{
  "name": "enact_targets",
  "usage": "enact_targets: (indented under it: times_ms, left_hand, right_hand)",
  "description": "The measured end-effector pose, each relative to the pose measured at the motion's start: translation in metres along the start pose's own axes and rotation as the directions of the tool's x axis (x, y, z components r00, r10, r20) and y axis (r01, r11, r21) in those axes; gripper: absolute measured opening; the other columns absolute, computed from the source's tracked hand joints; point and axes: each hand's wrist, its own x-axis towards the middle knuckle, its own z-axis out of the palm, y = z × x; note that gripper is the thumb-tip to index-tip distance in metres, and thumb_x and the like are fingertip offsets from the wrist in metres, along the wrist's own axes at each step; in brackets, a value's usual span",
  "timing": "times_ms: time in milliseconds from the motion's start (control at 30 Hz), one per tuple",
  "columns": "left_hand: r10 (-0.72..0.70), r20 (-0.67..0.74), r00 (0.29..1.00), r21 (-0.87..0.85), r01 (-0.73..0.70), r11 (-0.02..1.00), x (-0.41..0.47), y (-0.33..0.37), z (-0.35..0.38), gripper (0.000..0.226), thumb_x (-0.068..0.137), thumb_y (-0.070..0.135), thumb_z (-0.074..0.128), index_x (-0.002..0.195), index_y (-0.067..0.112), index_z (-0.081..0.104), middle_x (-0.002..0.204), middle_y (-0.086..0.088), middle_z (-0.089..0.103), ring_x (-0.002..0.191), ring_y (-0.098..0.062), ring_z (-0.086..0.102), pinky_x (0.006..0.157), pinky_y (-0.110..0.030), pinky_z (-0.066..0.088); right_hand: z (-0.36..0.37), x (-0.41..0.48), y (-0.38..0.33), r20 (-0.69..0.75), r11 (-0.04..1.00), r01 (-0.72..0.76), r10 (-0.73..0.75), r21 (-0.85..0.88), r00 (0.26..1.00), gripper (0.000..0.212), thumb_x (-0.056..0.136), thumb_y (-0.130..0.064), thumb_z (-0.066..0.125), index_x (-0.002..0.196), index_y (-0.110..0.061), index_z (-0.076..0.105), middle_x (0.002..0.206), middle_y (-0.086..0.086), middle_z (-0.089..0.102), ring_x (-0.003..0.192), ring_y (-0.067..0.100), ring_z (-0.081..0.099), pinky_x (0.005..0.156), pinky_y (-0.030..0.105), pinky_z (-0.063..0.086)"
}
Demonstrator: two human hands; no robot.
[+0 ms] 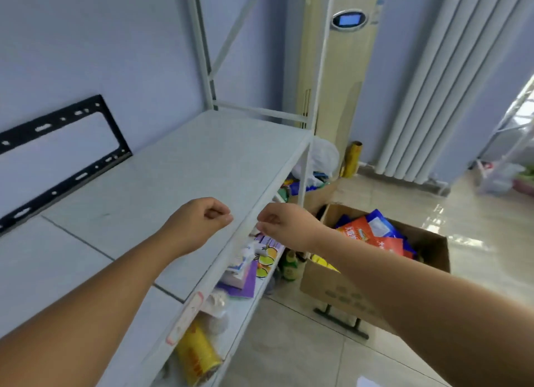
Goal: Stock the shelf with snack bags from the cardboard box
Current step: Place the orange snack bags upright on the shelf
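A white metal shelf [179, 167] runs from lower left to the centre; its top board is bare. My left hand [199, 222] hovers over the board near its front edge, fingers curled, holding nothing. My right hand [286, 224] hangs just past the front edge, fingers curled too, with nothing in it. To the right on the floor stands an open cardboard box [332, 288] holding red and blue snack bags [372, 233]. My right forearm crosses in front of the box.
The lower shelf level holds purple packs [248, 276], a yellow bag [196, 355] and other goods. Green bottles [289, 263] stand on the floor beside the box. A tall cream air conditioner [338, 77], a radiator [433, 97] and a black wall bracket [57, 152] surround the shelf.
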Motion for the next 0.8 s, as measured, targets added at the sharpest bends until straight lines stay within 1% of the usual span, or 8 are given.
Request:
enact_targets:
  times_ms: [133,200,300,433,500,633,800]
  left_hand:
    - [0.111,0.142,0.984,0.019,-0.115,0.993,0.047,0.071,0.073,0.008,0.087,0.036,0.073,0.093,0.033,0.069,0.091,0.009,0.071,0.085,-0.006,0.066,0.071,-0.023,0.05]
    - [0.151,0.214,0.965,0.027,-0.161,0.987,0.065,0.1,0.105,0.008,0.087,0.037,0.072,0.094,0.033,0.069,0.091,0.009,0.072,0.084,-0.005,0.068,0.076,-0.029,0.055]
    - [0.193,0.332,0.923,0.036,-0.217,0.976,0.09,0.135,0.148,0.011,0.088,0.039,0.07,0.098,0.032,0.069,0.092,0.007,0.072,0.085,-0.01,0.069,0.081,-0.038,0.059]
    - [0.254,0.435,0.864,0.036,-0.298,0.954,0.116,0.167,0.2,0.012,0.087,0.039,0.072,0.095,0.033,0.069,0.091,0.009,0.071,0.087,-0.009,0.068,0.083,-0.041,0.059]
    - [0.25,0.484,0.838,0.053,-0.314,0.948,0.13,0.178,0.223,0.013,0.086,0.041,0.072,0.096,0.033,0.068,0.092,0.011,0.071,0.088,-0.007,0.068,0.083,-0.04,0.059]
    - [0.235,0.547,0.804,0.056,-0.315,0.948,0.165,0.192,0.261,0.012,0.086,0.041,0.073,0.094,0.034,0.068,0.092,0.013,0.071,0.088,-0.005,0.067,0.084,-0.037,0.058]
    - [0.211,0.605,0.767,0.08,-0.323,0.943,0.231,0.195,0.29,0.018,0.085,0.042,0.073,0.1,0.035,0.067,0.097,0.015,0.069,0.092,-0.002,0.065,0.083,-0.031,0.057]
  right_hand:
    - [-0.047,-0.039,0.073,-0.054,0.995,-0.097,0.095,-0.033,0.994,0.024,0.096,-0.036,0.059,0.11,-0.018,0.067,0.106,0.0,0.071,0.098,0.019,0.066,0.089,0.043,0.055]
    - [-0.064,-0.057,0.105,-0.078,0.988,-0.154,0.152,-0.029,0.985,0.026,0.096,-0.04,0.059,0.111,-0.02,0.066,0.105,-0.001,0.07,0.095,0.018,0.065,0.087,0.043,0.056]
    - [-0.082,-0.083,0.148,-0.117,0.966,-0.254,0.257,0.044,0.959,0.028,0.095,-0.043,0.06,0.114,-0.024,0.066,0.107,-0.007,0.07,0.096,0.012,0.066,0.087,0.04,0.058]
    - [-0.098,-0.114,0.197,-0.159,0.912,-0.378,0.402,0.163,0.902,0.027,0.096,-0.04,0.061,0.119,-0.026,0.065,0.111,-0.009,0.069,0.097,0.006,0.065,0.085,0.03,0.058]
    - [-0.105,-0.123,0.22,-0.174,0.887,-0.426,0.454,0.176,0.874,0.028,0.096,-0.04,0.062,0.12,-0.025,0.064,0.113,-0.008,0.068,0.098,0.005,0.065,0.083,0.025,0.056]
    - [-0.119,-0.122,0.268,-0.179,0.838,-0.526,0.545,0.143,0.819,0.03,0.095,-0.041,0.064,0.12,-0.026,0.064,0.113,-0.009,0.067,0.099,0.006,0.065,0.083,0.027,0.056]
    - [-0.143,-0.089,0.322,-0.149,0.773,-0.622,0.634,0.122,0.759,0.031,0.095,-0.035,0.066,0.123,-0.021,0.066,0.115,-0.005,0.068,0.098,0.009,0.066,0.075,0.023,0.056]
